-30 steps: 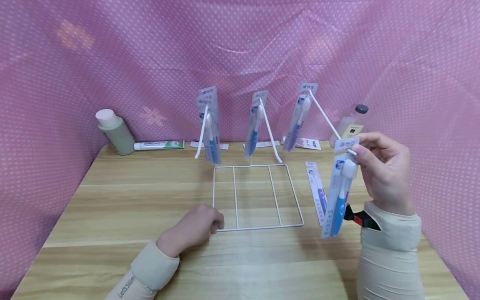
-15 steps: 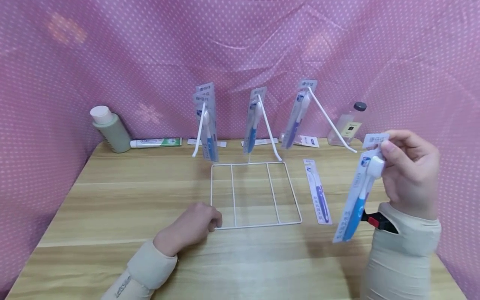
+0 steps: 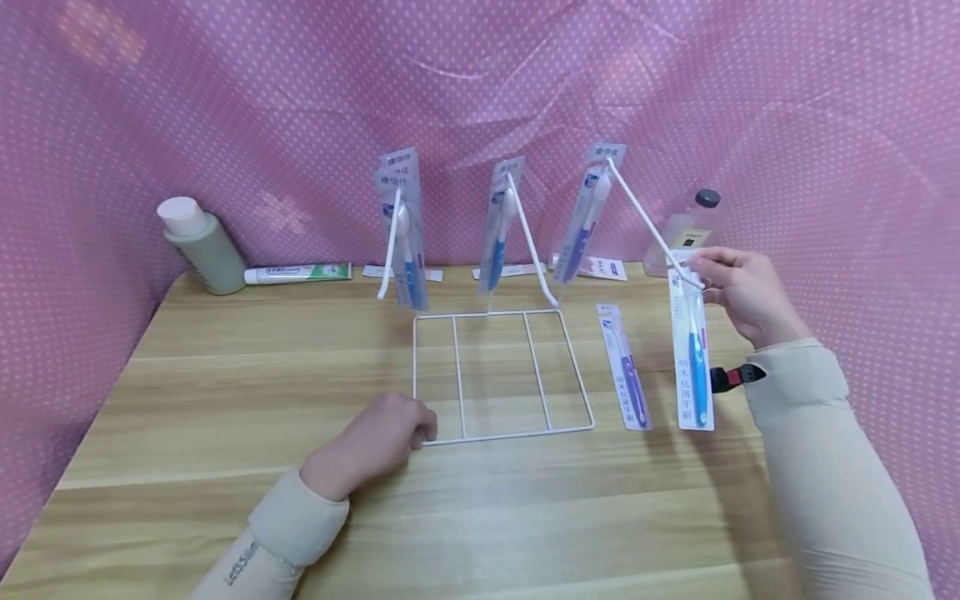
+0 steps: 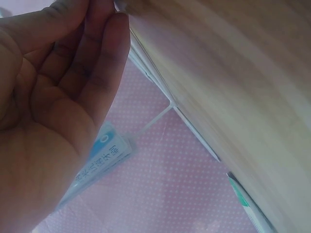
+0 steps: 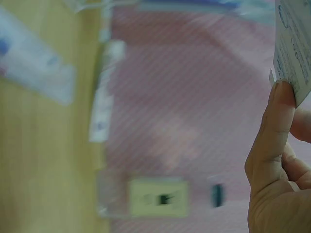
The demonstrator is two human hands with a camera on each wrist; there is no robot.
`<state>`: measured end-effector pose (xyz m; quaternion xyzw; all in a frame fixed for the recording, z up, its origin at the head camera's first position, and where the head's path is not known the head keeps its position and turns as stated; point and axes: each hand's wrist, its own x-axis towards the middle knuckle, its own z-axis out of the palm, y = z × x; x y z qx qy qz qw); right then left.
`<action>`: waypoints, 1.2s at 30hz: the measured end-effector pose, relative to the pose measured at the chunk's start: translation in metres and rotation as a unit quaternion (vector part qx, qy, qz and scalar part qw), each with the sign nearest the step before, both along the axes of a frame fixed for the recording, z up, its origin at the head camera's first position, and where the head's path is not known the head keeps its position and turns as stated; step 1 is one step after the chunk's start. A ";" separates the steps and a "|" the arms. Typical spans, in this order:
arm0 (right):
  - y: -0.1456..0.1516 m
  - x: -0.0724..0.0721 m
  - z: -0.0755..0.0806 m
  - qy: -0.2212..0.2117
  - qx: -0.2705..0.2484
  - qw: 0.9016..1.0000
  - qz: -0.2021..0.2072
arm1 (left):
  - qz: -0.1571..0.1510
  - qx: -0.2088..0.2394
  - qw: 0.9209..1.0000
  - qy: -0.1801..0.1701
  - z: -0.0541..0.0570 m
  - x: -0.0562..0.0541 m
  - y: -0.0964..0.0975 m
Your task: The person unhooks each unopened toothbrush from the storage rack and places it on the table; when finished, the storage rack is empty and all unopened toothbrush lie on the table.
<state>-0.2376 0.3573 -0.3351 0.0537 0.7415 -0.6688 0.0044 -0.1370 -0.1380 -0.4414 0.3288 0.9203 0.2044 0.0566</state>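
My right hand (image 3: 738, 287) pinches the top of a packaged blue toothbrush (image 3: 698, 375) at the tip of the right-hand hook (image 3: 637, 202) of a white wire rack (image 3: 458, 375). The pack hangs down with its printed side facing me. In the right wrist view, thumb and fingers hold the card (image 5: 294, 48) by its edge. At the base's front left corner, my left hand (image 3: 378, 442) grips the wire with curled fingers. Packaged toothbrushes hang on all three hooks: blue on the left (image 3: 411, 275) and middle (image 3: 498, 262), purple on the right (image 3: 581, 246).
A packaged purple toothbrush (image 3: 628, 375) lies on the wooden table (image 3: 480, 525) beside the rack. Along the back stand a green bottle (image 3: 206, 250) and a clear bottle with a black cap (image 3: 707, 198), with toothpaste tubes (image 3: 300, 273) lying between. Pink dotted cloth (image 3: 480, 83) encloses the table.
My right hand carried the blue toothbrush pack off the hook tip to the right, then brought it back left to the tip, turned flatter toward me. The left hand kept its place on the rack.
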 end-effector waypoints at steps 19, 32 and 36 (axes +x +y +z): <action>0.009 -0.052 -0.079 -0.111 0.131 0.985 0.005 | 0.019 -0.008 1.000 -0.006 0.000 0.001 0.003; 0.007 -0.068 -0.103 -0.141 0.187 0.971 0.042 | 0.005 -0.008 1.000 0.013 0.000 0.001 0.002; 0.006 -0.069 -0.109 -0.136 0.189 0.972 0.029 | 0.008 -0.010 1.000 0.006 0.000 0.001 0.003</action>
